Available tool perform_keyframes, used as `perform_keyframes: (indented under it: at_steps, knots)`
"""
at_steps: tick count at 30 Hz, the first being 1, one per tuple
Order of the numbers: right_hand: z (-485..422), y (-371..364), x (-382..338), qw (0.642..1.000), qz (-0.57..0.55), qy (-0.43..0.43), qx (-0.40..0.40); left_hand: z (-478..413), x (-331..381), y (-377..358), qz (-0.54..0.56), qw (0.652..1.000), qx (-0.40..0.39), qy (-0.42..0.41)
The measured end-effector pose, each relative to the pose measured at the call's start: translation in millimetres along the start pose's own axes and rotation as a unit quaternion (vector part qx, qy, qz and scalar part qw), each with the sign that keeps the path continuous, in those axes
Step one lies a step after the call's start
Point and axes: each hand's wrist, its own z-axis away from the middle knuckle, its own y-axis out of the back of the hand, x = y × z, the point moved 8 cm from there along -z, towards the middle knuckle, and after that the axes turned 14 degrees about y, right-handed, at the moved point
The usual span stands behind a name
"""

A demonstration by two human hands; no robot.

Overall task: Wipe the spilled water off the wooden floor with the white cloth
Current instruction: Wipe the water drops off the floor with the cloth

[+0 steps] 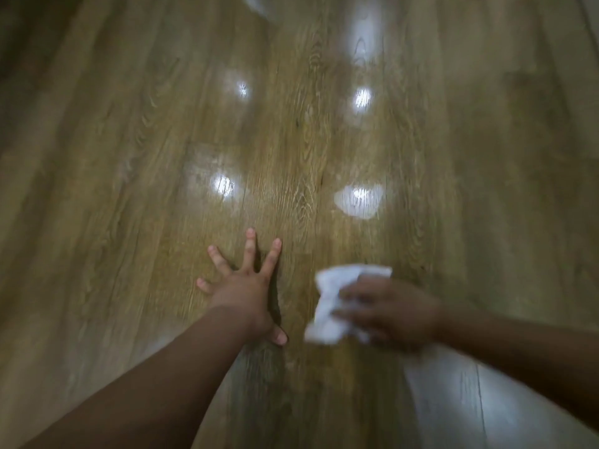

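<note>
Roughly at the lower middle of the frame, the left hand [241,288] lies flat on the brown grained wooden floor [97,189], fingers straight and fanned wide, thumb out toward the lower right. It holds nothing. Most likely it is a prop, taking the person's weight as they lean over the boards so the other arm can work freely.

Just to its right, but apart from it, the crumpled white cloth [327,306] sits under the right hand [392,312]. The fingers of that hand lie across the cloth's right half, and the fabric is nipped in at the middle where they cross it. Both are smeared by motion blur, so I cannot tell whether the fingers curl round the cloth or press it flat.

Above the cloth, right of centre, a pale puddle of water [358,202] with a clear edge lies apart from the fabric — by my reading, that patch is not yet wiped.

Some things are hard to make out:
- The bright glints [223,186] at centre-left and higher up may be lamp reflections or wet spots.
- A pale shape at the top edge is cropped and too blurred to name.
- The broad pale sheen [453,400] at lower right, partly hidden by the right forearm, could be reflected light or a film of water.
- Both forearms are cut off by the lower edge.
</note>
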Motion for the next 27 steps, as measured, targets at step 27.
perform_keyframes:
  at_steps: [27]
  knots:
    - [86.8,41.2,68.6,0.899,0.114,-0.366,0.212,0.5,-0.9,2.3,0.027,1.000,0.012,-0.009]
